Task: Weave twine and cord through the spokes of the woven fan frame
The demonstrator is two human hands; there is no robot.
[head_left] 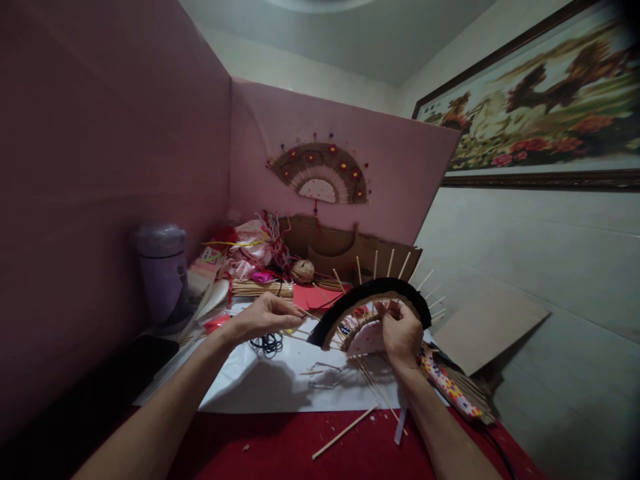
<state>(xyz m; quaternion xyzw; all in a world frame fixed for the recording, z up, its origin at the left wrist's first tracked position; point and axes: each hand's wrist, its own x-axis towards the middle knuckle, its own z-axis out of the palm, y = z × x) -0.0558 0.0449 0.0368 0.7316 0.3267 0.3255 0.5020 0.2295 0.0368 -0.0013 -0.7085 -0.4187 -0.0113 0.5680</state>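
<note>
My right hand (401, 331) grips the fan frame (373, 290), long axis left to right, sticks fanning upward; my left hand (273, 316) pinches near its left end

A dark-framed picture (540, 107) with red flowers hangs on the pale wall (560, 247) at right. A purple container (163, 280) with a lid stands near the left pink panel (125, 127). The back pink panel (400, 160) meets it at a corner; a light (320, 3) shows overhead.
</note>
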